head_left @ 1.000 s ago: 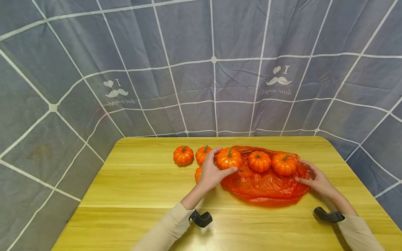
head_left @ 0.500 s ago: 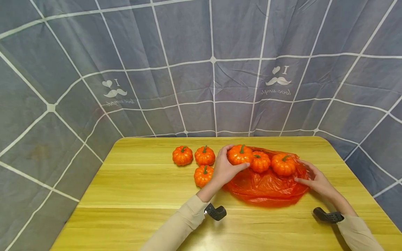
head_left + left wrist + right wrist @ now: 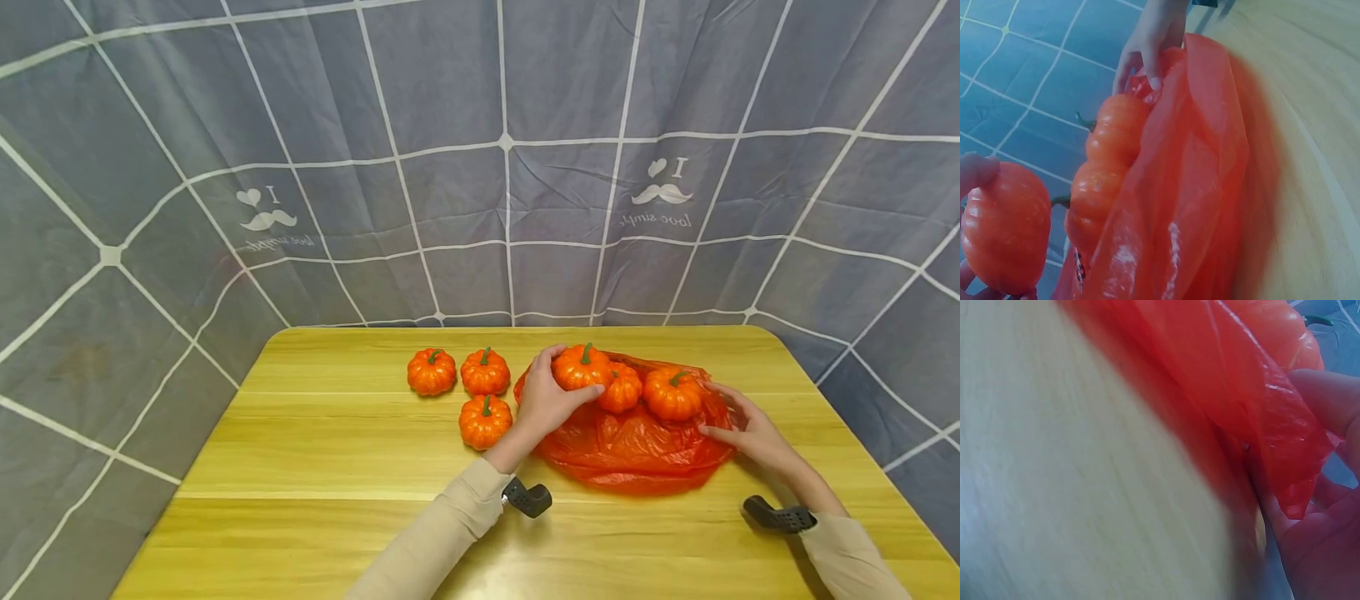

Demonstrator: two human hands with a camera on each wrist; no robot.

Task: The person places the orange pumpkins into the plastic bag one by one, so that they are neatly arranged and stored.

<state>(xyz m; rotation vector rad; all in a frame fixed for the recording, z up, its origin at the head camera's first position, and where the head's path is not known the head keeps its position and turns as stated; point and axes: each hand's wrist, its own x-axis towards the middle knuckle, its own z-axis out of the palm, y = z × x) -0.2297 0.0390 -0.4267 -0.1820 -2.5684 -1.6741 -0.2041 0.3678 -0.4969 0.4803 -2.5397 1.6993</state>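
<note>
My left hand (image 3: 542,402) grips an orange toy pumpkin (image 3: 583,367) with a green stem, thumb in front and fingers behind. It holds this pumpkin over the left part of a red plastic bag (image 3: 637,462), overlapping a smaller pumpkin (image 3: 622,392) in the head view. Another pumpkin (image 3: 673,394) lies on the bag farther right. At the bag's right end, my right hand (image 3: 756,433) holds the plastic edge between thumb and fingers. The right wrist view shows a crumpled corner of the bag (image 3: 1294,456) inside that hand.
Left of the bag, three more pumpkins rest on the wooden table (image 3: 315,467): a far-left one (image 3: 432,372), a back one (image 3: 485,372) and a front one (image 3: 485,422). A grey checked curtain (image 3: 450,208) hangs behind and along the sides.
My left hand has carried its pumpkin rightward over the bag, up to the smaller pumpkin. The pumpkins left of the bag are now fully uncovered. My right hand stays at the bag's edge.
</note>
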